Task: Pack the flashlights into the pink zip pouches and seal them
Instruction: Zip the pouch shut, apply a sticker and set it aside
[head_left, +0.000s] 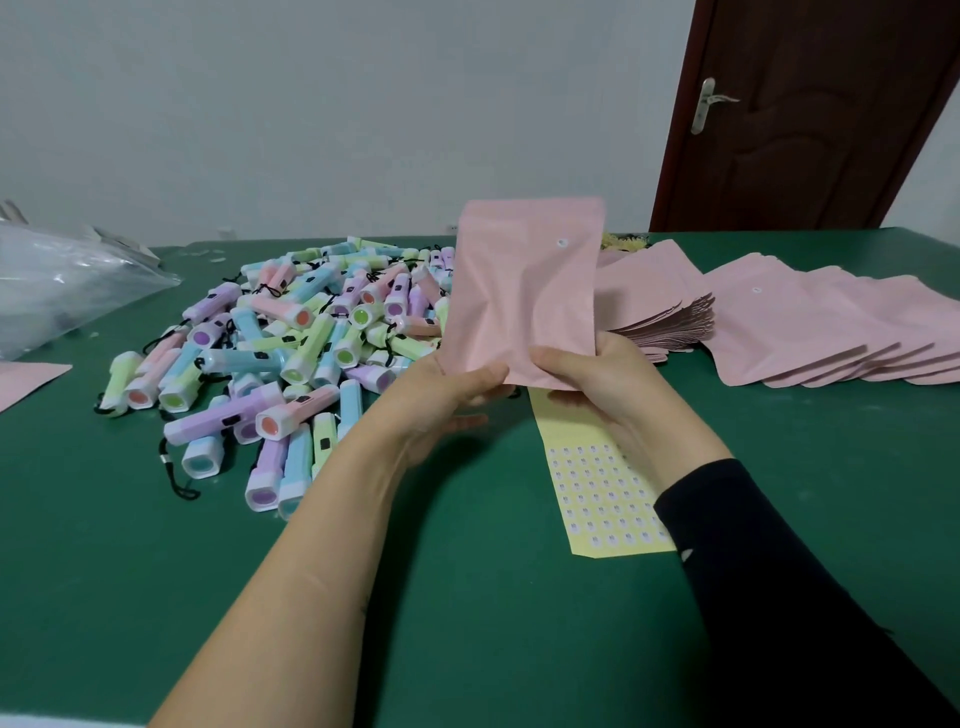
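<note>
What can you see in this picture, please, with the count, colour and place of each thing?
held pouch: one, pink, upright above the middle of the table
flashlights: a heap, too many to count, pastel pink, blue, green and purple, left of the held pouch
other pouches: many, pink, stacked and fanned out at the right; one more at the left edge
sticker sheet: one, yellow, flat on the table below the right wrist
plastic bag: one, clear, far left
table: one, green
door: one, dark brown, top right
left grip: one, bare hand, pinches the held pouch's bottom edge
right grip: one, hand with black sleeve, holds the same edge
</note>
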